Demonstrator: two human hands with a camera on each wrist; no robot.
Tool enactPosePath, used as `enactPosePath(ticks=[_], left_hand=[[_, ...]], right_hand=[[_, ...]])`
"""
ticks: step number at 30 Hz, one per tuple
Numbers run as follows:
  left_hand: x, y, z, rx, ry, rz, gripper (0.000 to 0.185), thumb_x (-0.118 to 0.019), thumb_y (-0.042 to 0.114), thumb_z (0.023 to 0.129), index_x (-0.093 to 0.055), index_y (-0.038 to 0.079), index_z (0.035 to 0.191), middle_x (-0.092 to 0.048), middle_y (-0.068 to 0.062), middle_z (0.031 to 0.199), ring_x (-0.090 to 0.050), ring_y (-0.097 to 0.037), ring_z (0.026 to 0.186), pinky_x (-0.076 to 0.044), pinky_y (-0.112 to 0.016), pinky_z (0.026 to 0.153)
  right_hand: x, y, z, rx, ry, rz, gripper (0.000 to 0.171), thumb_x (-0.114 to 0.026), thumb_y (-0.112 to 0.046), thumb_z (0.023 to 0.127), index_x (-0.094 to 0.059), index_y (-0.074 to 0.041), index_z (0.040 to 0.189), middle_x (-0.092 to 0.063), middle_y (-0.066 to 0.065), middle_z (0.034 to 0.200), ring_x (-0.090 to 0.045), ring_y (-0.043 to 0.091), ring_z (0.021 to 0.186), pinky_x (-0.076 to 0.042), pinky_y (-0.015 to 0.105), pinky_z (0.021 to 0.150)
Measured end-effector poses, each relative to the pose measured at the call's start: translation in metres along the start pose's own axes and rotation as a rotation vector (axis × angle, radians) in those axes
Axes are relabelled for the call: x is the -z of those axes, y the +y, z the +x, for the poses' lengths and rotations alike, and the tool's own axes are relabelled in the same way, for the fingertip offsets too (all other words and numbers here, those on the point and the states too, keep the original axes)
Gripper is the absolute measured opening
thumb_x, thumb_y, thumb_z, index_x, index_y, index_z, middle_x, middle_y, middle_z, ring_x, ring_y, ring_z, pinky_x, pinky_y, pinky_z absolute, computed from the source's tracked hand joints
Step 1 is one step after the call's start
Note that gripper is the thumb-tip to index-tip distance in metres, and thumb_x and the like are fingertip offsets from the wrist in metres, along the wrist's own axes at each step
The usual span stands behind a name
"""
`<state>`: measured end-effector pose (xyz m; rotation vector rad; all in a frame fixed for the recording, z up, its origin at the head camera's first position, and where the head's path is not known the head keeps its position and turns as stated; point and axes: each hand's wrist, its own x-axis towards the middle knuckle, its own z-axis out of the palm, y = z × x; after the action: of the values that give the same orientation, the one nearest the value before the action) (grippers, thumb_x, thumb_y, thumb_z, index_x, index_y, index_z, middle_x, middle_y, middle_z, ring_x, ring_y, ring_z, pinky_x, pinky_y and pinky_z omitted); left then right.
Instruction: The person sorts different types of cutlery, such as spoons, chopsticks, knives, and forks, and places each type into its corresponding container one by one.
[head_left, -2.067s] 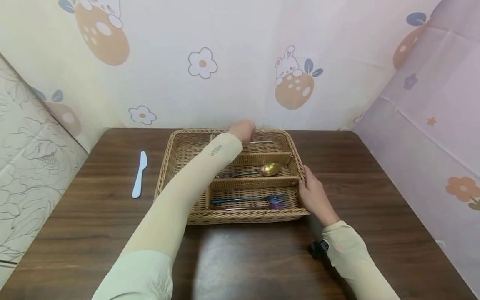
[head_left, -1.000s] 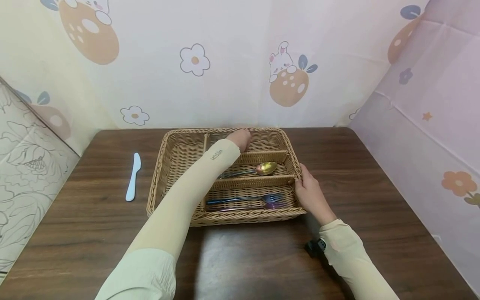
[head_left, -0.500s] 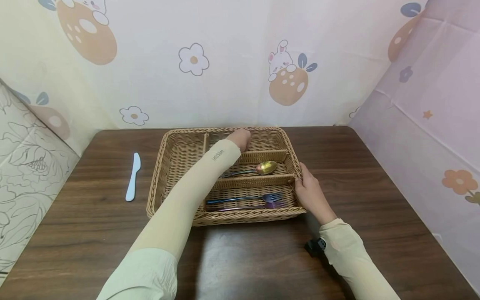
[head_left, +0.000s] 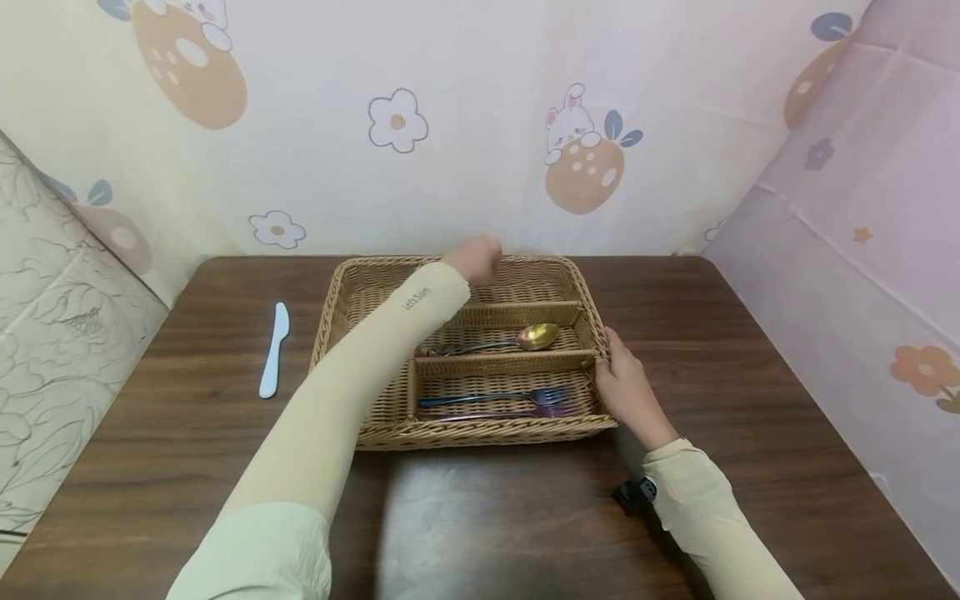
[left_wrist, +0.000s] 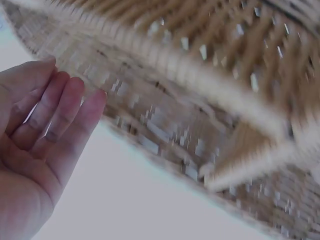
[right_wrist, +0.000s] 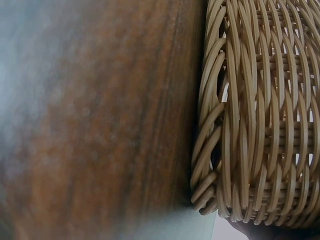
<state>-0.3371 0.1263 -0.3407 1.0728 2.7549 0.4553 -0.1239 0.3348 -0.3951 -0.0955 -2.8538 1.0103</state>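
A wicker basket (head_left: 581, 296) with dividers stands on the table. My left hand (head_left: 476, 260) hovers over its back compartment; in the left wrist view its fingers are relaxed, near the basket rim, with nothing between them. My right hand (head_left: 628, 387) grips the basket's right side, fingers partly hidden by the rim. A gold-bowled spoon (head_left: 537, 337) lies in the middle compartment. In the front compartment are a blue fork (head_left: 547, 397) and a purple fork (head_left: 553, 412). My left arm covers part of the long left compartment.
A pale blue knife (head_left: 274, 350) lies on the dark wooden table (head_left: 750, 400), left of the basket. Printed curtains (head_left: 480, 183) rise right behind the table and along its sides. A small black device (head_left: 636, 496) sits at my right wrist.
My left hand was lower, reaching into the back compartment; it has lifted and shifted slightly left. A thin silver piece seen under it earliest is out of sight. My right hand keeps its hold.
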Motion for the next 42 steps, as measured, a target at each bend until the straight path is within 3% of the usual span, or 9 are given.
enactPosePath(ticks=[6,10,15,20,27,32,36,42], left_hand=[[0.034,-0.015,-0.022,-0.004,0.073,-0.012,0.013,-0.061,-0.003,0.080,-0.060,0.006,0.071,-0.062,-0.005,0.077,-0.052,-0.017,0.068,-0.050,-0.031,0.071],[0.050,-0.039,-0.040,0.027,0.103,-0.016,0.009,-0.057,-0.004,0.077,-0.063,0.002,0.074,-0.063,-0.009,0.075,-0.054,-0.020,0.067,-0.051,-0.033,0.070],[0.067,-0.075,-0.075,0.117,0.119,-0.071,0.011,-0.060,-0.002,0.078,-0.067,-0.002,0.087,-0.067,-0.015,0.088,-0.061,-0.027,0.082,-0.051,-0.037,0.080],[0.071,-0.116,-0.113,0.233,0.118,-0.107,0.010,-0.061,0.001,0.081,-0.066,-0.004,0.090,-0.066,-0.018,0.091,-0.061,-0.032,0.085,-0.050,-0.041,0.080],[0.064,-0.160,-0.166,0.378,0.097,-0.081,0.010,-0.064,0.004,0.084,-0.066,-0.005,0.083,-0.065,-0.019,0.079,-0.059,-0.030,0.069,-0.051,-0.043,0.067],[0.054,-0.181,-0.196,0.486,0.036,-0.070,0.016,-0.067,0.011,0.085,-0.066,-0.006,0.084,-0.066,-0.019,0.076,-0.059,-0.027,0.063,-0.049,-0.037,0.058],[0.044,-0.187,-0.215,0.570,-0.078,-0.082,0.027,-0.068,0.020,0.085,-0.065,-0.007,0.088,-0.066,-0.018,0.077,-0.060,-0.027,0.065,-0.049,-0.035,0.057],[0.034,-0.190,-0.231,0.630,-0.248,-0.066,0.031,-0.069,0.024,0.083,-0.062,-0.006,0.086,-0.064,-0.014,0.076,-0.060,-0.024,0.066,-0.049,-0.033,0.061]], right_hand=[[0.001,0.000,0.000,0.026,0.019,-0.002,0.052,-0.034,-0.002,0.097,-0.019,0.010,0.145,-0.033,0.037,0.140,-0.036,0.048,0.127,-0.031,0.059,0.101],[0.000,-0.002,0.000,0.026,0.007,-0.006,0.052,-0.033,-0.003,0.098,-0.017,0.009,0.146,-0.032,0.037,0.141,-0.035,0.049,0.128,-0.032,0.060,0.100],[0.000,-0.003,0.000,0.008,-0.018,-0.010,0.053,-0.032,-0.004,0.099,-0.014,0.007,0.147,-0.030,0.036,0.142,-0.034,0.049,0.128,-0.032,0.060,0.100],[0.001,-0.005,-0.001,0.002,-0.020,-0.018,0.052,-0.032,-0.004,0.099,-0.015,0.007,0.147,-0.031,0.036,0.142,-0.034,0.049,0.128,-0.032,0.061,0.099],[0.002,-0.008,-0.003,0.013,-0.023,-0.015,0.052,-0.032,-0.005,0.099,-0.015,0.007,0.147,-0.031,0.037,0.141,-0.034,0.049,0.128,-0.032,0.061,0.099],[0.003,-0.009,-0.003,0.006,-0.034,-0.012,0.053,-0.031,-0.006,0.099,-0.014,0.007,0.148,-0.030,0.037,0.142,-0.034,0.050,0.128,-0.033,0.061,0.098],[0.006,-0.010,-0.003,0.016,-0.025,-0.016,0.052,-0.031,-0.005,0.099,-0.016,0.007,0.147,-0.032,0.037,0.141,-0.035,0.050,0.127,-0.033,0.062,0.098],[0.009,-0.014,-0.002,0.023,-0.030,-0.026,0.051,-0.032,-0.004,0.099,-0.017,0.008,0.146,-0.033,0.038,0.139,-0.036,0.050,0.126,-0.033,0.061,0.098]])
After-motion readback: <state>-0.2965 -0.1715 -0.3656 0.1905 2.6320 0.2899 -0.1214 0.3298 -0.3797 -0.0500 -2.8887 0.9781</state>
